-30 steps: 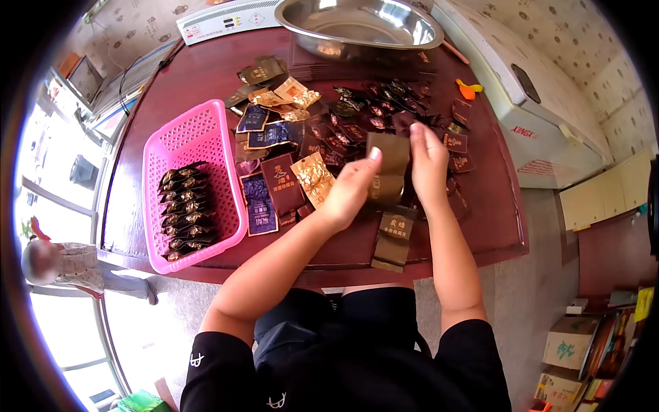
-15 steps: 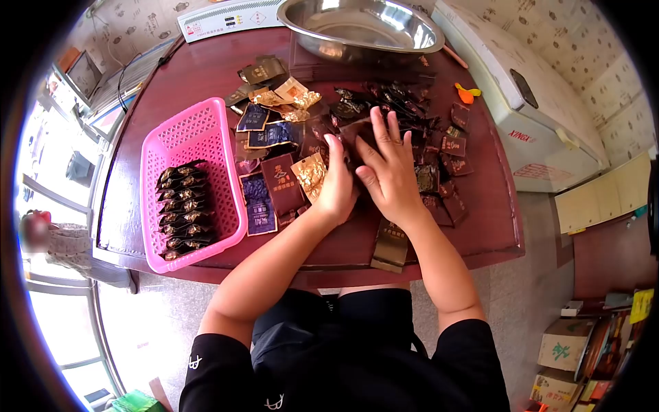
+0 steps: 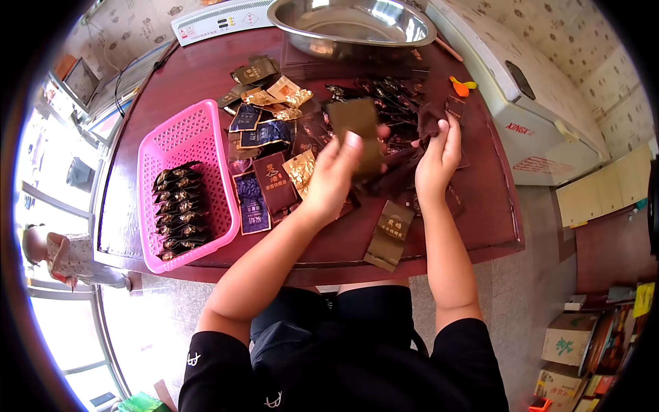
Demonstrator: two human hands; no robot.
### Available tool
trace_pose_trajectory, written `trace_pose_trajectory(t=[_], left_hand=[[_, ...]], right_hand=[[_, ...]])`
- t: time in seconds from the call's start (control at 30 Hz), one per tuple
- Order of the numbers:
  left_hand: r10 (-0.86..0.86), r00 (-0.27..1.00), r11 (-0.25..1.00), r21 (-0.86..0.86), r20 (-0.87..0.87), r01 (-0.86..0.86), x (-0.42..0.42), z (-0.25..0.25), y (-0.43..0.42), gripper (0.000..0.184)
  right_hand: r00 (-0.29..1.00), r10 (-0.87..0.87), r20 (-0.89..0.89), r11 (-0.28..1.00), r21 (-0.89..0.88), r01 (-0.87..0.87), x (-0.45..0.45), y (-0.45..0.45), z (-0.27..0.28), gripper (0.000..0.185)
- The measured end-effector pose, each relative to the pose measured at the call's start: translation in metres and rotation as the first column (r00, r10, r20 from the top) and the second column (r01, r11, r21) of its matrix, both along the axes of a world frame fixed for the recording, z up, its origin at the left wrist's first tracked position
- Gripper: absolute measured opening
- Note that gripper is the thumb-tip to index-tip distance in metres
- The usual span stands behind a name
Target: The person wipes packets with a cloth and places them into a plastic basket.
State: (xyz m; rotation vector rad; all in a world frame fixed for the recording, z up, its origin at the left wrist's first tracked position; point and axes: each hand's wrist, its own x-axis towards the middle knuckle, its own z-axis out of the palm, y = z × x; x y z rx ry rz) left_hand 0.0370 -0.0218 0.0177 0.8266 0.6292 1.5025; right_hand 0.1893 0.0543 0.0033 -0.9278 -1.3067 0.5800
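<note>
Parted since a moment ago, the left hand [image 3: 329, 182] pinches an olive packet [image 3: 355, 122] under its thumb, right hand [image 3: 436, 168] lightly closed on a dark brown piece [image 3: 431, 118], both right of the pink basket [image 3: 224, 172], packet looking light, slick, best held edgewise

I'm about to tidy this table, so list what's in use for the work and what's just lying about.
Seemingly in use:
olive packet in the left hand
dark brown item in the right hand
loose packets
pink basket holding upright packets

Apparently lying about:
steel basin
orange-and-yellow object
</note>
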Motion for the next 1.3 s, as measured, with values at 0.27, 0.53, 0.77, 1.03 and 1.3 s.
trace_pose_trajectory(t=[0.27, 0.53, 0.77, 1.03, 1.3], left_hand=[[-0.075, 0.886, 0.960, -0.206, 0.457, 0.187, -0.021, -0.017, 0.009, 0.068], [-0.187, 0.926, 0.980, -0.010, 0.327, 0.201, -0.014, -0.014, 0.012, 0.061], [0.019, 0.995, 0.996, -0.088, 0.098, -0.011, -0.012, -0.021, 0.012, 0.059], [0.237, 0.938, 0.971, -0.078, 0.253, -0.224, -0.015, -0.022, 0.014, 0.030], [0.342, 0.876, 0.931, 0.007, 0.339, -0.366, -0.070, 0.035, -0.015, 0.056]], right_hand=[[0.575, 0.040, 0.817, 0.836, 0.287, -0.467, -0.040, -0.040, 0.012, 0.051], [0.786, 0.152, 0.599, 0.913, 0.220, -0.344, -0.027, -0.025, 0.005, 0.050], [0.923, 0.305, 0.234, 0.937, 0.100, -0.335, -0.031, -0.025, -0.005, 0.038], [0.944, 0.314, 0.106, 0.947, 0.031, -0.318, -0.028, -0.025, -0.011, 0.039], [0.930, 0.296, 0.217, 0.954, -0.021, -0.298, -0.022, -0.025, -0.017, 0.034]])
